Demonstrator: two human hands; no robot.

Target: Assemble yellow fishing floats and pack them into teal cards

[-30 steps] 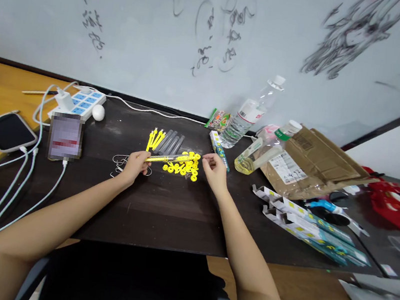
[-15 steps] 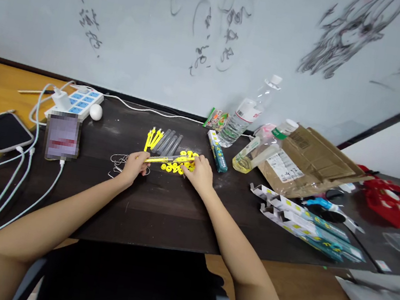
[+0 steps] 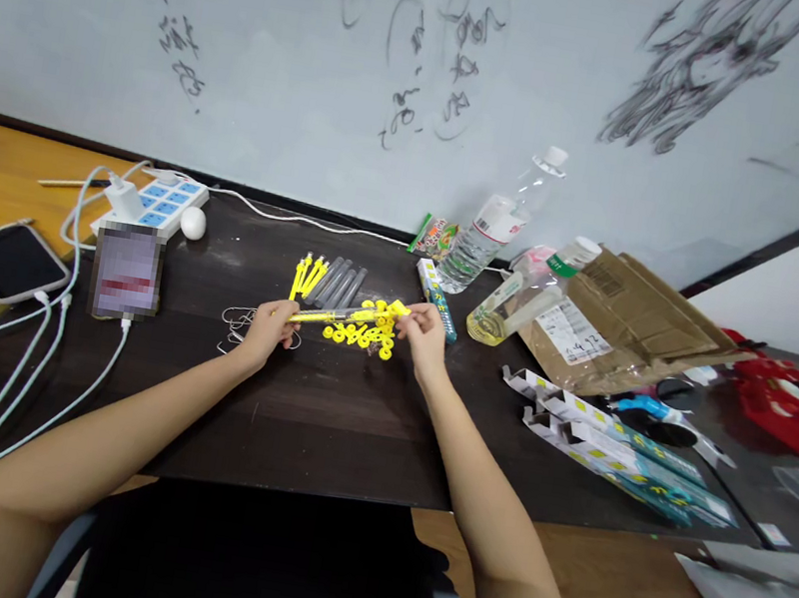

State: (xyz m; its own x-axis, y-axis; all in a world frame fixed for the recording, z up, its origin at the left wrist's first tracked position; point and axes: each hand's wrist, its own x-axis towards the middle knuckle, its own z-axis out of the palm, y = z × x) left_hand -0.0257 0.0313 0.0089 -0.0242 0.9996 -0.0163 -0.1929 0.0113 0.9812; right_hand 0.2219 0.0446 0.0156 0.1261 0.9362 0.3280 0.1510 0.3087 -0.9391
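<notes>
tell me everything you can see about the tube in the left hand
The tube is long, slim and straight, clear like plastic, with yellow showing along it. The left hand grips one end. It slants slightly in view, its other end reaching over loose yellow pieces toward the right hand; whether that hand touches it is unclear.

The slender tube (image 3: 337,315) is clear with bright yellow parts. The small rings (image 3: 363,336) and short rods (image 3: 310,278) are yellow; the loose tubes (image 3: 337,284) look translucent grey. The desk (image 3: 317,438) shows dark brown wood grain. Cartons (image 3: 636,460) mix white and teal with yellow patches. Black strokes (image 3: 467,67) pattern the pale whiteboard (image 3: 273,47).
</notes>
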